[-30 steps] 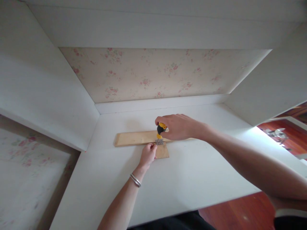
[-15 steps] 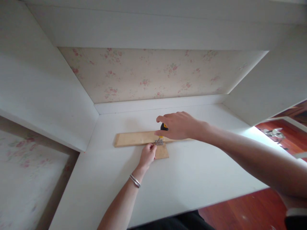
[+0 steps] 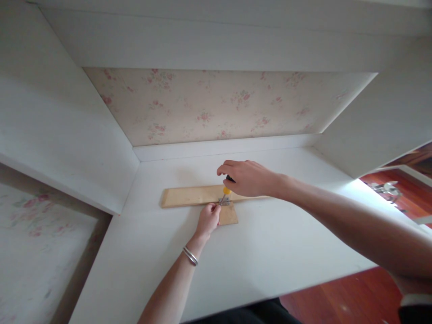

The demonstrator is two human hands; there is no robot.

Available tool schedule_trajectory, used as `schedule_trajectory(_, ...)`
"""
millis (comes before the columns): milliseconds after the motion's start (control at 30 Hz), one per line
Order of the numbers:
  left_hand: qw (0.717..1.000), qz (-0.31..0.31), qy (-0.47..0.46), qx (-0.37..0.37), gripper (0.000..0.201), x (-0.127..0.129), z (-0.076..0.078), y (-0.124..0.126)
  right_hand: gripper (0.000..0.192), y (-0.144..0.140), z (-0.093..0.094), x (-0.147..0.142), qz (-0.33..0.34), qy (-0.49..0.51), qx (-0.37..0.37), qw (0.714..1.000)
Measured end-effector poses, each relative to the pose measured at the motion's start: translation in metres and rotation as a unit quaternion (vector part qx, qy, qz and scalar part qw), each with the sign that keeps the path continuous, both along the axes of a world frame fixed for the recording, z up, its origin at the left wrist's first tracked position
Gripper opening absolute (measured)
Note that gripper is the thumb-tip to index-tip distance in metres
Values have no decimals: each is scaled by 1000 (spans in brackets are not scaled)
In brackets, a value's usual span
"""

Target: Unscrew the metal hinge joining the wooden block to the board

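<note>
A white desk (image 3: 270, 243) is sitting in a white alcove backed by floral wallpaper (image 3: 216, 105). Two wooden boards (image 3: 189, 196) are lying mid-desk. The right hand (image 3: 248, 177) is gripping a screwdriver (image 3: 225, 191) upright on a metal hinge (image 3: 224, 201); the left hand (image 3: 208, 218) is pinching the hinge's left edge.

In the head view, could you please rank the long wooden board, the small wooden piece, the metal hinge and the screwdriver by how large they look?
1. Long wooden board, clearly the largest.
2. Small wooden piece.
3. Metal hinge and screwdriver: unranked, since the right hand covers most of the screwdriver's handle.
</note>
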State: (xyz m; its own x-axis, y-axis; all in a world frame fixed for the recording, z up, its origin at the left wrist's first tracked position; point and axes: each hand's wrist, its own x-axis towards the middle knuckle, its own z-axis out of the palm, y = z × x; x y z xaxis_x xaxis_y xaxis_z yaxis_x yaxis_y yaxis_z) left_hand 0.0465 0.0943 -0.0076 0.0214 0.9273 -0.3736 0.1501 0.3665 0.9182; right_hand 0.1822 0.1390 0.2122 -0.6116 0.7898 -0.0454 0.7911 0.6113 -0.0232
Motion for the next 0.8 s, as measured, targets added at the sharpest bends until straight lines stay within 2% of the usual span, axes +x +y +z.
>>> schedule_trajectory(67, 1000, 0, 3, -2, 21, 0, -1, 0, 38, -1, 1, 0, 18, -6, -6, 1000)
schedule_trajectory(167, 1000, 3, 11, -9, 21, 0, 1, 1, 40, -2, 1, 0, -6, -7, 5, 1000)
schedule_trajectory(233, 1000, 3, 12, -8, 21, 0, 2, 1, 36, -2, -1, 0, -27, 0, 16, 1000)
schedule_trajectory(333, 1000, -1, 12, -2, 20, 0, 4, 0, 28, -1, -3, 0, -5, 8, 10, 1000)
schedule_trajectory(433, 1000, -4, 20, -3, 21, 1, 3, 0, 33, -1, -3, -1, 15, 9, 5, 1000)
schedule_trajectory(600, 1000, -3, 15, -3, 22, 0, 2, 0, 31, -1, -2, -4, -26, 11, 21, 999)
schedule_trajectory(733, 1000, -4, 16, -10, 21, -1, 3, 0, 36, -4, 0, -5, 4, 9, 12, 1000)
schedule_trajectory(800, 1000, -4, 17, -12, 21, -1, 4, 0, 39, -5, 0, -7, -5, 6, 18, 1000)
